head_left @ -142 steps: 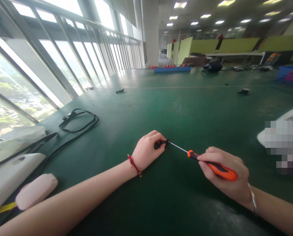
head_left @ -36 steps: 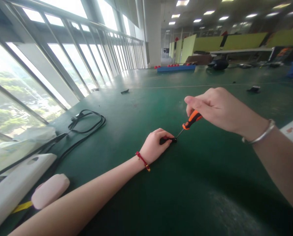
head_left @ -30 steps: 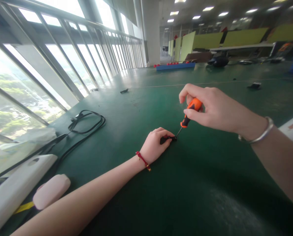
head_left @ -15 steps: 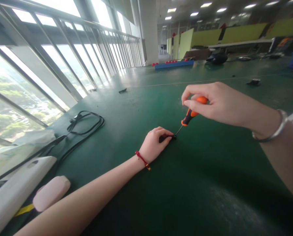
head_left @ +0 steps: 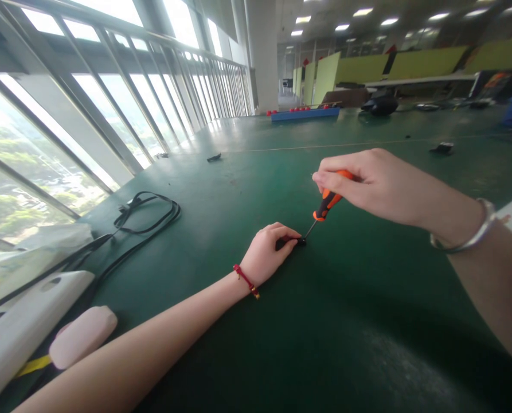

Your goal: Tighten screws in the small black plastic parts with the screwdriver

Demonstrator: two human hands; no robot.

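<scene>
Your left grip (head_left: 269, 251) pinches the black part (head_left: 303, 241), likely light, stiff | right grip (head_left: 378, 186) encloses the screwdriver (head_left: 320, 215): hold its handle (head_left: 331, 199)

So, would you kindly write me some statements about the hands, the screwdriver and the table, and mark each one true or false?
1. The right hand holds an orange and black screwdriver. True.
2. The left hand pinches a small black part. True.
3. No jewellery is worn. False: there is a red bracelet on the left and a silver bangle on the right.
4. A looped black cable lies on the green table. True.
5. The screwdriver lies flat on the green table. False: it is held at a slant, pointing down toward the small black part.
6. The left hand is raised higher than the right hand. False: the left hand is low by the green table, the right hand above it.
</scene>
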